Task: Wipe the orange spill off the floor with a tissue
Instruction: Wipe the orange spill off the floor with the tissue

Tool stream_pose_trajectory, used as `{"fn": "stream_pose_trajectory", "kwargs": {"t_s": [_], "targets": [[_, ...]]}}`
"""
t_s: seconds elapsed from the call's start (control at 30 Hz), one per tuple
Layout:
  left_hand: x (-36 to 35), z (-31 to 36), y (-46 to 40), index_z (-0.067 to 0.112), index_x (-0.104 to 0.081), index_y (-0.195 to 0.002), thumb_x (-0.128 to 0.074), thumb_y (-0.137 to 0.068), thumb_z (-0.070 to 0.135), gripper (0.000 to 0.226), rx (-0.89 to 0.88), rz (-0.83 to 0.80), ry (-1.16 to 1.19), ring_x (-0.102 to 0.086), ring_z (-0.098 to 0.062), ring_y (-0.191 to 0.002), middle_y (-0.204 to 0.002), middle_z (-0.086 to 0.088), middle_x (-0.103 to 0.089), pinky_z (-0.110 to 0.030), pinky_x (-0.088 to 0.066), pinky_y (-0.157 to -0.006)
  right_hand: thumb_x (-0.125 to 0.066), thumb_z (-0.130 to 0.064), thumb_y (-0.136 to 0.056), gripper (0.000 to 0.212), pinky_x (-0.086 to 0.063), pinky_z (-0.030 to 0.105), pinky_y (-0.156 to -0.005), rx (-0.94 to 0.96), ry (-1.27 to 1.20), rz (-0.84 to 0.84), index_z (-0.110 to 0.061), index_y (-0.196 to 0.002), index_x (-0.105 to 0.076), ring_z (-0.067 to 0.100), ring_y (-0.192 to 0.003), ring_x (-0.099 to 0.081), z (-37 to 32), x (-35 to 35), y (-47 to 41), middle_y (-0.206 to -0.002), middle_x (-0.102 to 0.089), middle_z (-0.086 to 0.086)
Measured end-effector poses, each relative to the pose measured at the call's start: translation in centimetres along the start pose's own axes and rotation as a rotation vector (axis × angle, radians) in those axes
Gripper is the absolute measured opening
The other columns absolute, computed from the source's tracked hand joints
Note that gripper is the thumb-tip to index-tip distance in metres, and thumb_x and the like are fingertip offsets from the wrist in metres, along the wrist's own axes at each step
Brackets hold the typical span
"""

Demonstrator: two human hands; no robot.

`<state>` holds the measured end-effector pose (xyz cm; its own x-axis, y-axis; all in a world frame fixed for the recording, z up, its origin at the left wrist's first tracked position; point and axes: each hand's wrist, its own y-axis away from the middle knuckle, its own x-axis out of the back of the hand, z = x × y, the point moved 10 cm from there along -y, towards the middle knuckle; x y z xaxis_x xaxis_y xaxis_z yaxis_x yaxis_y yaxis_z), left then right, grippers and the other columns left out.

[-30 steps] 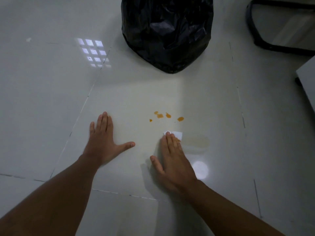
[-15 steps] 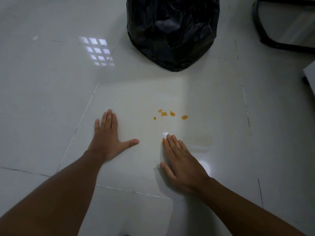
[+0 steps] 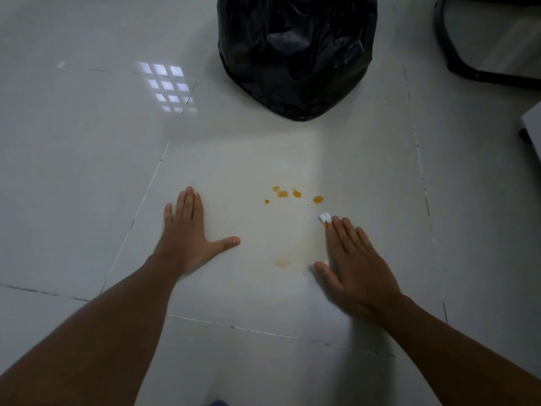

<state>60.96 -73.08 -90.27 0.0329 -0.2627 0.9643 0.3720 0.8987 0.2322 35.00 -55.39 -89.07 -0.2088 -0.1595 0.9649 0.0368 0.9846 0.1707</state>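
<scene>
Several small orange drops of the spill (image 3: 295, 194) dot the pale floor tile (image 3: 248, 159) ahead of me. A faint orange smear (image 3: 288, 259) lies nearer, between my hands. My right hand (image 3: 355, 259) lies flat on the floor, pressing down a white tissue (image 3: 324, 217); only a corner of it pokes out past my fingertips, just below the rightmost drop. My left hand (image 3: 188, 235) rests flat on the tile to the left, fingers spread, holding nothing.
A full black rubbish bag (image 3: 295, 51) stands on the floor straight ahead, beyond the spill. A black chair base (image 3: 468, 65) is at the upper right, and the corner of a pale piece of furniture (image 3: 531, 124) juts in at the right edge.
My right hand has slid to the right with the tissue under it, uncovering a faint orange smear on the tile. The left hand has stayed planted.
</scene>
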Motion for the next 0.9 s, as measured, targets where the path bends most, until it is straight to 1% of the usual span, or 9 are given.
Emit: {"fn": "stream_pose_trajectory", "kwargs": {"t_s": [0.1, 0.23, 0.4, 0.5, 0.57, 0.67, 0.7, 0.8, 0.9], "targets": [[0.0, 0.0, 0.0, 0.001, 0.003, -0.155, -0.012, -0.050, 0.105, 0.147, 0.004, 0.004, -0.005, 0.011, -0.024, -0.153, -0.166, -0.015, 0.009, -0.050, 0.002, -0.124, -0.022, -0.059, -0.099, 0.084, -0.005, 0.041, -0.127, 0.048, -0.050, -0.013, -0.006, -0.159, 0.005, 0.021, -0.155, 0.009, -2.0, -0.3, -0.2, -0.168, 0.010, 0.008], [0.0, -0.1, 0.0, 0.001, 0.001, -0.155, -0.015, -0.053, 0.104, 0.146, 0.008, 0.009, -0.007, 0.010, -0.024, -0.153, -0.166, -0.016, 0.008, -0.051, 0.002, -0.124, -0.033, -0.057, -0.099, 0.082, -0.012, 0.043, -0.125, 0.242, -0.040, -0.016, -0.003, -0.158, -0.015, 0.026, -0.156, -0.005, -6.6, -1.2, -0.4, -0.168, -0.004, 0.011], [0.0, -0.1, -0.1, 0.001, 0.001, -0.155, -0.023, -0.056, 0.101, 0.142, 0.005, 0.019, -0.009, 0.009, -0.025, -0.153, -0.166, -0.016, 0.006, -0.051, 0.002, -0.123, -0.029, -0.058, -0.101, 0.077, -0.004, 0.041, -0.127, 0.481, -0.022, -0.121, -0.009, -0.159, -0.014, 0.021, -0.156, -0.002, -11.0, -2.3, 0.2, -0.168, -0.004, 0.007], [0.0, -0.1, -0.1, 0.001, 0.000, -0.155, -0.024, -0.057, 0.100, 0.141, 0.004, 0.021, -0.004, 0.009, -0.024, -0.153, -0.166, -0.016, 0.006, -0.051, 0.002, -0.123, -0.031, -0.052, -0.103, 0.067, -0.007, 0.043, -0.127, 0.552, -0.013, -0.088, -0.011, -0.156, -0.031, 0.023, -0.155, -0.012, -10.6, -2.4, 1.7, -0.166, -0.020, 0.005], [0.0, 0.0, -0.1, 0.001, 0.000, -0.155, -0.024, -0.057, 0.101, 0.142, 0.005, 0.023, 0.005, 0.010, -0.024, -0.153, -0.166, -0.016, 0.007, -0.052, 0.002, -0.123, -0.033, -0.046, -0.104, 0.058, -0.013, 0.045, -0.125, 0.500, -0.036, 0.001, -0.012, -0.150, -0.043, 0.024, -0.153, -0.021, -8.4, -1.7, 2.3, -0.163, -0.031, 0.003], [0.1, 0.0, 0.1, 0.001, 0.002, -0.155, -0.024, -0.057, 0.100, 0.141, 0.006, 0.018, 0.013, 0.012, -0.024, -0.153, -0.166, -0.015, 0.009, -0.051, 0.003, -0.123, -0.030, -0.043, -0.103, 0.057, -0.015, 0.046, -0.123, 0.305, 0.011, 0.062, -0.013, -0.150, -0.045, 0.028, -0.151, -0.028, -4.4, -0.7, 1.6, -0.163, -0.032, 0.001], [0.1, 0.0, 0.1, 0.001, 0.002, -0.155, -0.024, -0.058, 0.100, 0.141, 0.004, 0.020, 0.011, 0.012, -0.024, -0.153, -0.166, -0.015, 0.009, -0.051, 0.003, -0.123, -0.026, -0.046, -0.103, 0.060, -0.012, 0.046, -0.124, 0.230, 0.024, 0.058, -0.014, -0.152, -0.041, 0.027, -0.153, -0.023, -3.2, -0.4, 1.0, -0.164, -0.027, 0.000], [0.1, 0.0, 0.1, 0.001, 0.002, -0.155, -0.024, -0.059, 0.100, 0.141, 0.001, 0.022, 0.008, 0.011, -0.024, -0.153, -0.166, -0.016, 0.008, -0.051, 0.003, -0.123, -0.017, -0.051, -0.102, 0.067, 0.002, 0.045, -0.126, 0.097, -0.056, 0.040, -0.018, -0.160, -0.017, 0.018, -0.156, 0.003, -1.6, 0.3, -0.8, -0.168, -0.002, -0.008], [0.1, 0.0, 0.2, 0.000, 0.002, -0.155, -0.024, -0.058, 0.101, 0.142, -0.001, 0.022, 0.016, 0.011, -0.024, -0.153, -0.166, -0.016, 0.008, -0.051, 0.004, -0.123, -0.022, -0.049, -0.101, 0.071, 0.002, 0.043, -0.126, 0.049, -0.155, 0.095, -0.013, -0.160, -0.007, 0.015, -0.156, 0.003, -1.3, 1.0, -0.8, -0.169, -0.001, 0.000]]}}
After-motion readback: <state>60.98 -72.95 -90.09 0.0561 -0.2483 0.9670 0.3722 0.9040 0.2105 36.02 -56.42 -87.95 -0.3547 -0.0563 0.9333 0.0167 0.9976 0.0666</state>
